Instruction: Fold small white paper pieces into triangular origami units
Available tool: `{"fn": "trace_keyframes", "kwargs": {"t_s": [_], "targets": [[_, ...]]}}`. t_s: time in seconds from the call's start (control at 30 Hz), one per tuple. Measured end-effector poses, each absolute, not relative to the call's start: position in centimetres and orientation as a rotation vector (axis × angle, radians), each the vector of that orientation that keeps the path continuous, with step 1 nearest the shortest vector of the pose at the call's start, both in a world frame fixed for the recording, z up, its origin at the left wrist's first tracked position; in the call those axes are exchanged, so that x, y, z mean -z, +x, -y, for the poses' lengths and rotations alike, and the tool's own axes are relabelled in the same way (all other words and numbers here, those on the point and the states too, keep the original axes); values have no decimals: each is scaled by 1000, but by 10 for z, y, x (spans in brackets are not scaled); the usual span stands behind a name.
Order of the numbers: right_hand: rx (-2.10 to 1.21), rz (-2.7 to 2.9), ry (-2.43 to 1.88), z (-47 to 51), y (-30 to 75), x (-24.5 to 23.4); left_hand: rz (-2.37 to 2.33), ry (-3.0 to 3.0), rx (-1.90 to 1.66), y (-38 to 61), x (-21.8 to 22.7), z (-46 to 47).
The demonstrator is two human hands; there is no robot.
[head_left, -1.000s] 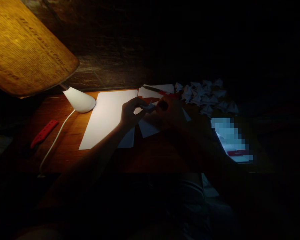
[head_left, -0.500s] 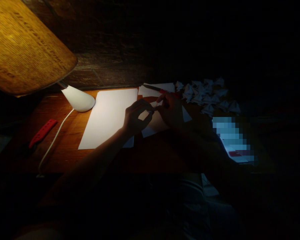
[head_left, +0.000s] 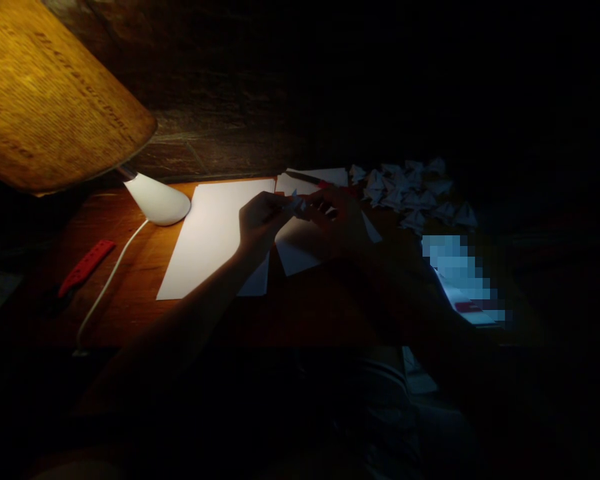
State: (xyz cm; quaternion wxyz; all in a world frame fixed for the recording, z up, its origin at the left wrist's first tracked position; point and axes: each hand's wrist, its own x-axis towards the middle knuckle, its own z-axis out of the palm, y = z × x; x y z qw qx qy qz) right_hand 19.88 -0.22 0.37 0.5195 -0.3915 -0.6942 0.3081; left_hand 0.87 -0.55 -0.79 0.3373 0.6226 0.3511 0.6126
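A small folded piece of white paper [head_left: 296, 203] is pinched between both my hands above the wooden table [head_left: 145, 280]. My left hand [head_left: 259, 220] grips its left side with curled fingers. My right hand [head_left: 337, 223], dim in shadow, holds its right side. Beneath the hands lie loose white paper sheets [head_left: 215, 230] and a smaller cut sheet [head_left: 297, 250]. A pile of several small folded paper pieces [head_left: 410, 193] sits at the back right.
A lit lamp with a brown shade [head_left: 50, 93] and white base [head_left: 157, 200] stands at the left, its cord [head_left: 105, 283] trailing forward. A red flat tool [head_left: 83, 267] lies at the left. A glowing phone screen [head_left: 463, 277] is at the right. A red-handled tool [head_left: 320, 181] rests behind the hands.
Both hands have lifted the small folded paper a little and moved it towards the back of the table; the fingers have shifted their grip on it.
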Motion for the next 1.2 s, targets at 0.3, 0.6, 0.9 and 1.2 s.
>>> {"fn": "trace_keyframes", "kwargs": {"t_s": [0.3,0.6,0.9,1.2], "targets": [[-551,1812,-1020,11,198,-11,-981,1689,-1545,8,6,6],[-408,1896,-1120,18,198,-17,-999,1853,-1602,12,5,8],[-454,1836,-1145,22,192,-16,-1035,2046,-1650,7,3,11],[-498,1785,-1117,22,190,-14,-1072,2113,-1684,8,-3,16]]}}
